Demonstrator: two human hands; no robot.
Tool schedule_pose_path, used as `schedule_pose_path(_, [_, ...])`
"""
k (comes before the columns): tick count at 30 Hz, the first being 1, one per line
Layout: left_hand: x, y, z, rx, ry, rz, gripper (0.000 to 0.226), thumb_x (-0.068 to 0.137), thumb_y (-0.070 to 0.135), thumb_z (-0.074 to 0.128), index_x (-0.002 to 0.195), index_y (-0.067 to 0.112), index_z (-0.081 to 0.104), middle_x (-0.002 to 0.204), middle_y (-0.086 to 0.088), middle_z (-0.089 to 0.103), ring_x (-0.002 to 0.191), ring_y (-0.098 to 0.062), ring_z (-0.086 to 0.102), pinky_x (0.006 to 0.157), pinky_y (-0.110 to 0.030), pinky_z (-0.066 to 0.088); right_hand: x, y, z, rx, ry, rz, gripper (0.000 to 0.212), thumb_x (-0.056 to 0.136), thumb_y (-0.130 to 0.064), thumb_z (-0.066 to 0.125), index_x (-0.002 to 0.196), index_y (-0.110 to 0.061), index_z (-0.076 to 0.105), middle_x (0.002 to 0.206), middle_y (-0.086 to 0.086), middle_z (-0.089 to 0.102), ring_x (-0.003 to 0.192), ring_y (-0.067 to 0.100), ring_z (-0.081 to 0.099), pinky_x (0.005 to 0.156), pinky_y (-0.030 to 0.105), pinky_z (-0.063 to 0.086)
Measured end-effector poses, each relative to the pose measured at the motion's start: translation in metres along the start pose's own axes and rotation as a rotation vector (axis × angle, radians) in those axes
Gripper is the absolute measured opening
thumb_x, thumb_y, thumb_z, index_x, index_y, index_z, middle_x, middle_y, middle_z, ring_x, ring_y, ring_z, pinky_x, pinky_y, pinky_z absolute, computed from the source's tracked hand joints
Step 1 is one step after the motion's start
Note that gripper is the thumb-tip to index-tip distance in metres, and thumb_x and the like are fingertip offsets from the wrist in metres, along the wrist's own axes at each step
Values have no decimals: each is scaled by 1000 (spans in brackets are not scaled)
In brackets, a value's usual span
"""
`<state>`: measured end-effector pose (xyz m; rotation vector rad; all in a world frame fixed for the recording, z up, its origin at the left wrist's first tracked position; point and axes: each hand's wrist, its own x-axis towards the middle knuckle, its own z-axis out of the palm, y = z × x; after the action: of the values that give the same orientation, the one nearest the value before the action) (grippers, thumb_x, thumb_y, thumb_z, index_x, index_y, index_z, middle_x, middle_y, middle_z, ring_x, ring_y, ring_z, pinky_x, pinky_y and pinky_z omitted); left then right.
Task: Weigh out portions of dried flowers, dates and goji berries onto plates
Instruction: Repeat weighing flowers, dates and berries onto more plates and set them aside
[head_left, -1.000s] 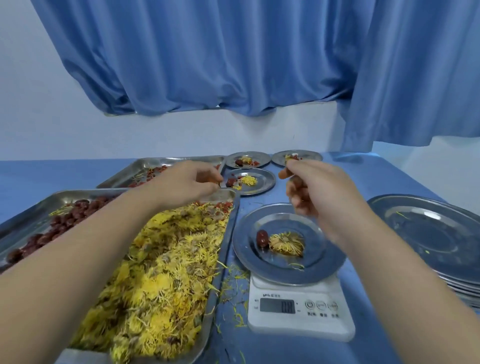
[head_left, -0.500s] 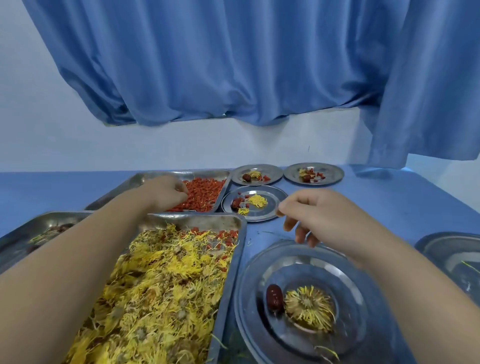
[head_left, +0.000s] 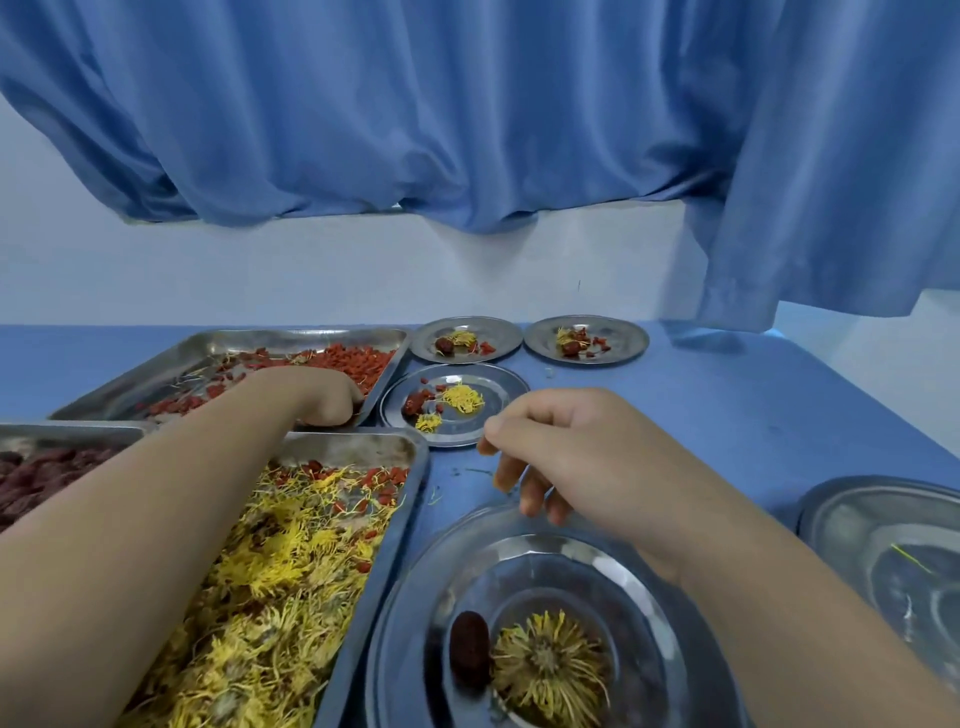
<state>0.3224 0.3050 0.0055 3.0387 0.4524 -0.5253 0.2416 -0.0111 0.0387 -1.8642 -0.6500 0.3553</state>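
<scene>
While my left hand (head_left: 317, 400) digs into red goji berries (head_left: 363, 361) in the far rectangular steel tray (head_left: 218, 343), I cannot tell its grip | right hand (head_left: 576, 457) hovers loosely curled, empty, over near round steel plate (head_left: 415, 623) | plate has dark date (head_left: 470, 644), yellow dried flower (head_left: 545, 662); berries lacking, hence the reach.

I see shiny metal trays (head_left: 306, 340) and plates (head_left: 395, 644), matt blue tablecloth (head_left: 727, 415), soft creased cloth curtain (head_left: 415, 114).

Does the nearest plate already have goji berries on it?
Not yet: the nearest plate holds only a date and a dried flower in its visible part.
</scene>
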Motion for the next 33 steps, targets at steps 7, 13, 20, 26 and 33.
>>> schedule_pose_path(7, [5,-3,-9,16,10,-28,32,82,-8,46,82,15,69,73,-7,62,58,-20,53,54,-27,46,2,0,-1,-28,6,3,22,90,-35,56,79,-22,69,67,-9,69,53,5,59,51,23,46])
schedule_pose_path(13, [7,-8,-4,-1,35,1,38,82,-10,49,92,24,64,95,-12,70,68,-24,60,62,-30,53,0,0,0,-79,47,-6,25,90,-35,56,81,-15,68,70,-8,69,51,5,59,53,24,47])
schedule_pose_path(20, [3,-25,-11,-16,307,25,14,84,20,72,95,25,64,95,4,61,79,-15,59,68,-29,45,0,-2,-7,-73,102,-24,24,88,-36,56,77,-19,69,66,-8,69,51,5,58,55,26,45])
schedule_pose_path(26, [2,-39,-10,-74,399,50,25,82,3,67,86,27,63,99,5,59,87,-13,54,72,-28,40,-2,-4,-9,-87,120,-32,24,89,-34,55,76,-19,69,67,-8,69,51,5,58,54,25,44])
schedule_pose_path(33, [-1,-40,-10,-55,406,85,31,82,0,66,92,30,69,92,10,60,79,-5,53,66,-22,38,-1,-3,-9,-117,124,-42,25,89,-35,55,79,-16,69,68,-8,70,50,3,58,51,22,43])
